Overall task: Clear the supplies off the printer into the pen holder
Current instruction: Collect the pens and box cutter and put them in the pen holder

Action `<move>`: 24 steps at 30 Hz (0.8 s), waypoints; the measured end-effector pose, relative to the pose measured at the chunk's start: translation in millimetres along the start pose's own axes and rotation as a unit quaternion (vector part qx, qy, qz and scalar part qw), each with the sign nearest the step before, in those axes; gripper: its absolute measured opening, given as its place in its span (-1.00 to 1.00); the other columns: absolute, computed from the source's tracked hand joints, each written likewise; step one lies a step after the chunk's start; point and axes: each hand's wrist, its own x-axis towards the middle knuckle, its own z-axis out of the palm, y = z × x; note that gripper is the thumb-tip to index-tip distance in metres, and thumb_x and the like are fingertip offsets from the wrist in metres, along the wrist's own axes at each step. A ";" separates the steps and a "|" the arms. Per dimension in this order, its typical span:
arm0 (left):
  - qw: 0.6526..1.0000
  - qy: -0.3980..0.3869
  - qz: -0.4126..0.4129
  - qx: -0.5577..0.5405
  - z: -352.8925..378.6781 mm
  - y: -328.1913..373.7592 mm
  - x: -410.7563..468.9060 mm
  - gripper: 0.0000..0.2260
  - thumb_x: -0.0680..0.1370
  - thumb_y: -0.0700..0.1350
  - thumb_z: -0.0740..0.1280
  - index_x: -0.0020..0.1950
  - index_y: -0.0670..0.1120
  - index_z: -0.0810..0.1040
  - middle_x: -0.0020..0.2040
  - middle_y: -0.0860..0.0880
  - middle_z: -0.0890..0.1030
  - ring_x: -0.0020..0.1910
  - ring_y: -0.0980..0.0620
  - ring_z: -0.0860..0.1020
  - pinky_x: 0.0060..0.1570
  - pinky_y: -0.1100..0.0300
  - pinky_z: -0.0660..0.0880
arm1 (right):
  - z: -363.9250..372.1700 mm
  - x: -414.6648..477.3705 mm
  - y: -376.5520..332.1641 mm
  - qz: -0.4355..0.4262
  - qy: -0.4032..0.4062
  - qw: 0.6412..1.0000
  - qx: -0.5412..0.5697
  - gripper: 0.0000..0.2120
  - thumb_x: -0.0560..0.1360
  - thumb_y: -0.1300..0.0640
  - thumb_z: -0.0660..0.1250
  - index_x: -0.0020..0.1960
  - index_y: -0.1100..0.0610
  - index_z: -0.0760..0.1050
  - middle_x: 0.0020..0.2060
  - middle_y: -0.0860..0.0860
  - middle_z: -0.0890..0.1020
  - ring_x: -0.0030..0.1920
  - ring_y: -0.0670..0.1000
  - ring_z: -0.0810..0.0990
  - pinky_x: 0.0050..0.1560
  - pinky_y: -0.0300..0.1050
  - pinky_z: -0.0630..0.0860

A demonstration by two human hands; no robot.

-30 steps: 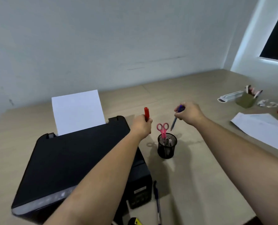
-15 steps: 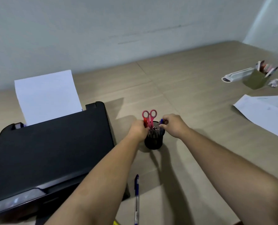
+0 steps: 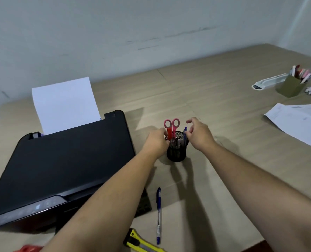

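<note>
A black mesh pen holder [image 3: 177, 154] stands on the table just right of the black printer [image 3: 65, 164]. Pink-handled scissors [image 3: 172, 124], a red marker [image 3: 169, 133] and a blue pen [image 3: 185, 135] stick up out of it. My left hand [image 3: 156, 143] is at the holder's left rim, its fingers curled against the red marker. On the other side of the holder, my right hand [image 3: 199, 136] hovers with fingers spread, just off the blue pen's top. Nothing lies on the printer's lid.
White paper [image 3: 65, 104] stands in the printer's rear tray. Another blue pen [image 3: 158, 215] and a yellow cutter [image 3: 142, 245] lie on the table near me. At the far right are an olive cup of pens [image 3: 289, 87], a white object [image 3: 268, 82] and paper sheets [image 3: 300, 120].
Both hands brought the red marker and the blue pen down into the holder. My right hand has let go of the blue pen and spread its fingers.
</note>
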 end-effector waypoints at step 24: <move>0.893 -0.233 0.181 0.340 30.8 -131.6 -214.5 -0.73 0.49 -0.17 0.33 0.19 -0.16 0.50 0.19 -0.17 0.53 0.18 -0.19 0.52 0.08 -0.04 0.49 | 125.0 -232.7 -18.4 0.142 -0.154 0.969 -0.132 -0.78 0.42 0.04 0.39 -0.25 0.08 0.38 -0.10 0.14 0.64 -0.13 0.14 0.57 -0.12 -0.09 0.47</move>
